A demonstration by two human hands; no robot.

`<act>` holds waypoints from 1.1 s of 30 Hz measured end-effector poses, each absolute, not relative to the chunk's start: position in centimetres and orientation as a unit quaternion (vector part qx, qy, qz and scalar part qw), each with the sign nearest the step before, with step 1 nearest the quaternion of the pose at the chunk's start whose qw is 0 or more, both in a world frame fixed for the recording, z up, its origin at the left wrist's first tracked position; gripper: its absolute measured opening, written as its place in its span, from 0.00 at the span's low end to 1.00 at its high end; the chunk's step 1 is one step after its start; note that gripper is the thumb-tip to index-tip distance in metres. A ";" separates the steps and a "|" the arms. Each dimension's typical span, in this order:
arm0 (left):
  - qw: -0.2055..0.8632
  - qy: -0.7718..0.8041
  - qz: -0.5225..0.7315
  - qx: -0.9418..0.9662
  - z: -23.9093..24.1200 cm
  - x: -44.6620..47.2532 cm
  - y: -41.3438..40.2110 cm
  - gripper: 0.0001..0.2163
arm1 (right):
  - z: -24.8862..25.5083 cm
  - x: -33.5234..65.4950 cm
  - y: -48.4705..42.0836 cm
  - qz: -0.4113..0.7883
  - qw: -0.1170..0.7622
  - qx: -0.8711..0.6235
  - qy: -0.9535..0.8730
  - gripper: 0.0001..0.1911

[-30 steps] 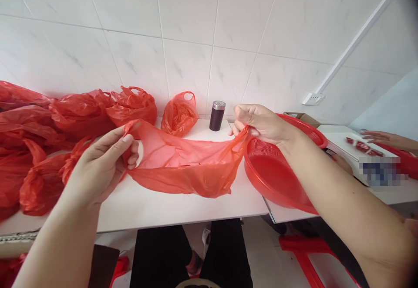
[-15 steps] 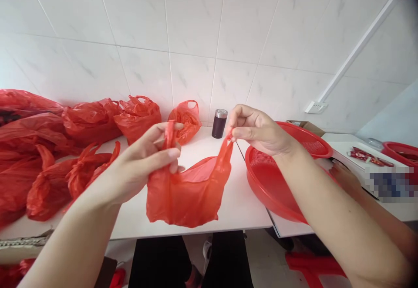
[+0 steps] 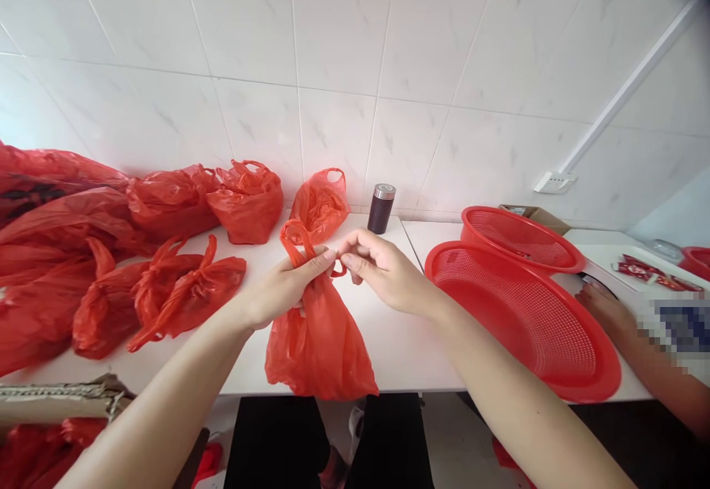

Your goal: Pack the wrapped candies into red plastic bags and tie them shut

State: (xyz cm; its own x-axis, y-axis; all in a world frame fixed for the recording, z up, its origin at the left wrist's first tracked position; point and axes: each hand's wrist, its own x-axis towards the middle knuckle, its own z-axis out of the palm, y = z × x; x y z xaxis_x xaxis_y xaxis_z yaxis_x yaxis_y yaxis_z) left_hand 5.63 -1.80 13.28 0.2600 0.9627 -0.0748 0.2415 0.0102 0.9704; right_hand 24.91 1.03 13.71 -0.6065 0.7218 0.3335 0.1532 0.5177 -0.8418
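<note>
Head view: a red bag [image 3: 327, 348] is held at the near edge of the surface [image 3: 404, 356], neck gripped by the left hand [image 3: 291, 285], handle pinched by the right hand [image 3: 382, 267]; no finished knot shows. Leftward, other bags [image 3: 214, 293] look already tied.

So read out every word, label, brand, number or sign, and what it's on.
No text can be read.
Flask lid: faint mark, too small.
Red packets: any print too small.
Blue patch at right: pixelated.
Carton at back: pale label, too small.
Rearmost far-left bag: dark marks, unclear if lettering.
</note>
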 end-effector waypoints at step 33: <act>0.054 0.465 0.427 0.773 8.6 7.0 -1.9 0.15 | 7.6 23.0 0.5 0.654 0.384 -0.243 -0.604 0.12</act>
State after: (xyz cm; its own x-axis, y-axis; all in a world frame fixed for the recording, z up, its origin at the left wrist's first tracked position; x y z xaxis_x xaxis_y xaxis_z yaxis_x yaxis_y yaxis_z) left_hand 6.98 -1.89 8.56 0.2018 0.7661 0.6102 0.6734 -0.5610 0.4816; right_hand 23.05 0.54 7.62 -0.5866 0.7966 0.1463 -0.2087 0.0258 -0.9776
